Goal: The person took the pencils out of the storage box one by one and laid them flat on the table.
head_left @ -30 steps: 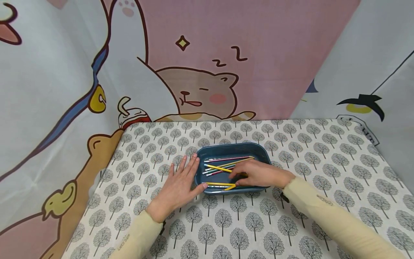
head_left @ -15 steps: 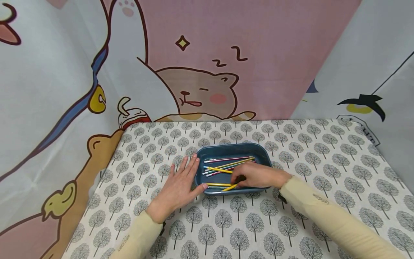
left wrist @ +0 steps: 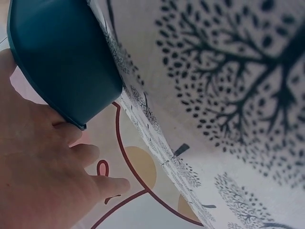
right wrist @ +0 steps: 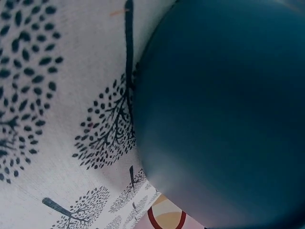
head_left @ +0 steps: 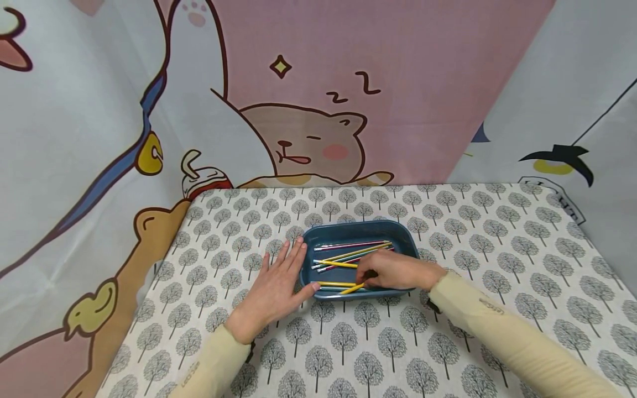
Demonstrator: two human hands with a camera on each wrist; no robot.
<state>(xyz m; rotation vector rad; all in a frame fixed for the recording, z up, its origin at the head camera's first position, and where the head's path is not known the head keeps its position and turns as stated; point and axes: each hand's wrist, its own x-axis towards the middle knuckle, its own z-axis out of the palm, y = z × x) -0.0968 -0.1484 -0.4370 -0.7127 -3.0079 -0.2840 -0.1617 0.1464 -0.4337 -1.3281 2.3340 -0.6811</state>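
Observation:
A dark blue rectangular bin (head_left: pixel 358 225) sits on the cloth in the head view, with several pencils in it. My left hand (head_left: pixel 273 290) lies against the bin's left end, fingers straight, thumb at the near left corner. In the left wrist view, the left hand (left wrist: pixel 52 162) reaches along the outside of the bin (left wrist: pixel 62 62). My right hand (head_left: pixel 395 269) is inside the bin with curled fingers, pinching a yellow pencil (head_left: pixel 351 289) that slants toward the near wall. Another yellow pencil (head_left: pixel 343 264) runs to its knuckles. The bin's wall (right wrist: pixel 224 114) fills much of the right wrist view, hiding that hand.
Dark red and other coloured pencils (head_left: pixel 348 245) lie across the far half of the bin; a yellow pencil (head_left: pixel 334 283) lies along the near side. Tree-patterned cloth (head_left: pixel 343 342) covers the table. A cartoon-printed curtain (head_left: pixel 418 110) stands behind and at both sides.
The crossing yellow pencil's left end has swung toward me, and the slanted pencil has shifted slightly left and nearer. My right hand has moved slightly; my left hand has stayed put.

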